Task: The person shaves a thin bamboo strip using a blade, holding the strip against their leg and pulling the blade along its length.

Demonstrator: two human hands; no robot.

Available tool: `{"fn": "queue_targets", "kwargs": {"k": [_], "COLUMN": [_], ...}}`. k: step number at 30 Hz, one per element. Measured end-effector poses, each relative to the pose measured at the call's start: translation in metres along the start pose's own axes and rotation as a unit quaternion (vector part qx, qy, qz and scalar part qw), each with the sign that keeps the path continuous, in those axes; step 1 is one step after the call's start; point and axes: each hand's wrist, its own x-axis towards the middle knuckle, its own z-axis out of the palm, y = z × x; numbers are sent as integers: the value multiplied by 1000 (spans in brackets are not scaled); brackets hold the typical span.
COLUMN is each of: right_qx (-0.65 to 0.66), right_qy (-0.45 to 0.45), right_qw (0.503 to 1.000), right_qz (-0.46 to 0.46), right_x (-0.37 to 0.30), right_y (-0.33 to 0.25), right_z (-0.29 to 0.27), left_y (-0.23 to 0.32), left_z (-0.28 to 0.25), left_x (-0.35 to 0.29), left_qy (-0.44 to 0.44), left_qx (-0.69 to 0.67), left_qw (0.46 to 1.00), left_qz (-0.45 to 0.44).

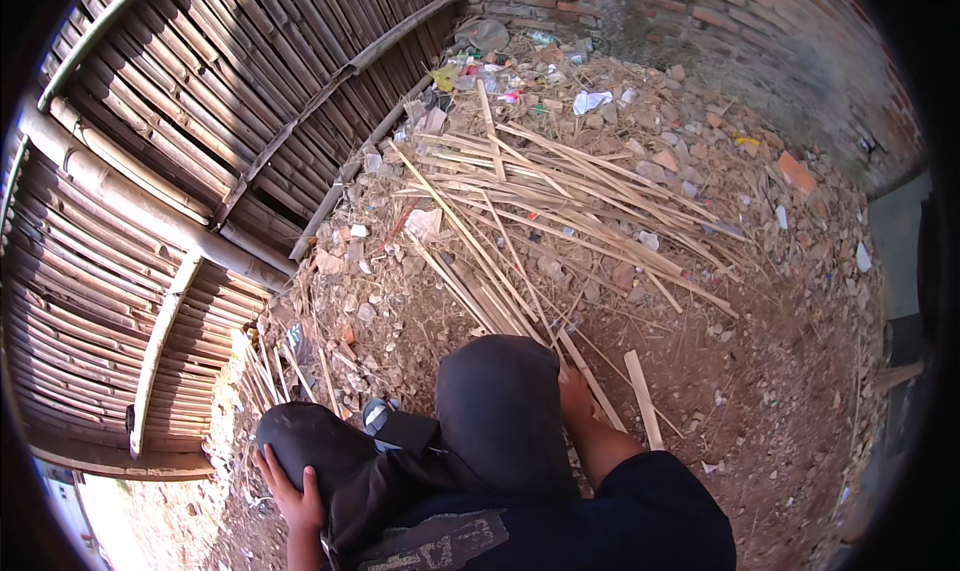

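Note:
My left hand (296, 496) lies on my left knee (310, 441), its fingers apart and holding nothing. Down beside my right knee (500, 401) is my right hand (575, 399). The knee covers its fingers, so any grip stays hidden. Right by this hand a long bamboo strip (590, 376) slants along the ground. A shorter, wider pale strip (643, 399) lies a little to the right of it. Ahead of my knees, several thin bamboo strips (480, 281) run together, and a larger loose pile of split bamboo strips (600, 206) spreads crosswise beyond them.
A bamboo-pole wall (190, 101) stands on the left, with more strips (260, 371) near its foot. A brick wall (700, 21) closes the far side. Rubble, straw and plastic scraps (592, 102) litter the dirt ground. A small black object (405, 431) sits between my knees.

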Motion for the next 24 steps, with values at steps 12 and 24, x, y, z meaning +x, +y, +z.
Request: {"fn": "queue_targets", "kwargs": {"k": [12,24], "right_qx": [-142,-220], "right_qy": [-143,-214], "right_qw": [979,948], "right_qz": [-25,-79], "right_x": [26,16], "right_y": [35,91], "right_z": [-4,1], "left_y": [27,16], "left_z": [-8,-12], "left_x": [0,-6], "left_qy": [24,58], "left_qx": [24,-5], "left_qw": [998,998], "left_qz": [-46,-33]}}
